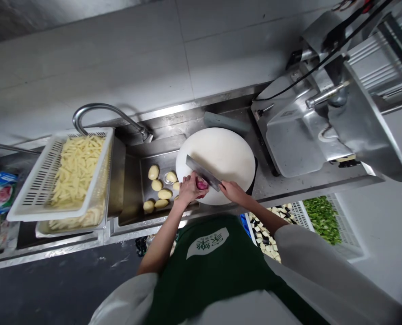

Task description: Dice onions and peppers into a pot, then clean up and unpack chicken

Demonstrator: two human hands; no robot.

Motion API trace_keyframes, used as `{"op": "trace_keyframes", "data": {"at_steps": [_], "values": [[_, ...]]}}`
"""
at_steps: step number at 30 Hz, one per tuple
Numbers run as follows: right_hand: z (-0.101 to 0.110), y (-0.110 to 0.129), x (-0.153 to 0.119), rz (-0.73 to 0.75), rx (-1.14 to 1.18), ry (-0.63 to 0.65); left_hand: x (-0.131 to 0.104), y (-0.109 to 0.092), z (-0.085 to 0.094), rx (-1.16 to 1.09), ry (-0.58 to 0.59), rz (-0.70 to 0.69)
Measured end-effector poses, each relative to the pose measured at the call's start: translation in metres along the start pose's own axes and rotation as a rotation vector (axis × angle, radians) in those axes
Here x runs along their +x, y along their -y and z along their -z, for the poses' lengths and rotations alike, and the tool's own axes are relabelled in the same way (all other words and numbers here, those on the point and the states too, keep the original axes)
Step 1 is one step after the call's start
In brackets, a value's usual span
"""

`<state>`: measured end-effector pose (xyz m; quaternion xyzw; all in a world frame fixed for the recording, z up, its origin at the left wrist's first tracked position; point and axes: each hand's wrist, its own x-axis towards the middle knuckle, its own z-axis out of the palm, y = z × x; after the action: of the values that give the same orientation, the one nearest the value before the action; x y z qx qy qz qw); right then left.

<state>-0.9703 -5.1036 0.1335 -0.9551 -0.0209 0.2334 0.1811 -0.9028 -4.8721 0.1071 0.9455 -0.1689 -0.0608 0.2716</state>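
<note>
My right hand (233,192) grips the handle of a cleaver (204,172), whose broad blade slants across the round white cutting board (223,149). Under the fingers of my left hand (188,188), near the board's front left edge, is a reddish-purple piece of food (201,183); its kind is not plain. The blade lies right beside this piece, and I cannot tell whether it touches. My left fingers are curled over it and partly hide it.
Several peeled potatoes (164,194) lie in the sink left of the board, below a curved faucet (108,107). A white basket of potato strips (75,171) stands farther left. To the right is a metal slicer (298,140). Baskets of diced eggplant (265,237) and chopped greens (322,221) sit below.
</note>
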Motion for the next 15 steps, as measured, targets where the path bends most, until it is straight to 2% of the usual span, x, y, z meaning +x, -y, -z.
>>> {"op": "trace_keyframes", "data": {"at_steps": [5, 8, 11, 15], "values": [[-0.002, -0.028, -0.008, -0.096, 0.036, -0.062, 0.007, 0.019, 0.014, 0.064, 0.255, -0.079], [-0.008, -0.036, -0.011, -0.118, 0.051, -0.093, 0.003, 0.022, 0.024, 0.123, 0.349, -0.102], [-0.011, -0.035, -0.012, -0.123, 0.056, -0.092, 0.001, 0.020, 0.033, 0.027, 0.289, -0.119], [-0.007, -0.028, -0.014, -0.112, 0.041, -0.087, 0.001, 0.024, 0.028, -0.324, 0.017, -0.122]]}}
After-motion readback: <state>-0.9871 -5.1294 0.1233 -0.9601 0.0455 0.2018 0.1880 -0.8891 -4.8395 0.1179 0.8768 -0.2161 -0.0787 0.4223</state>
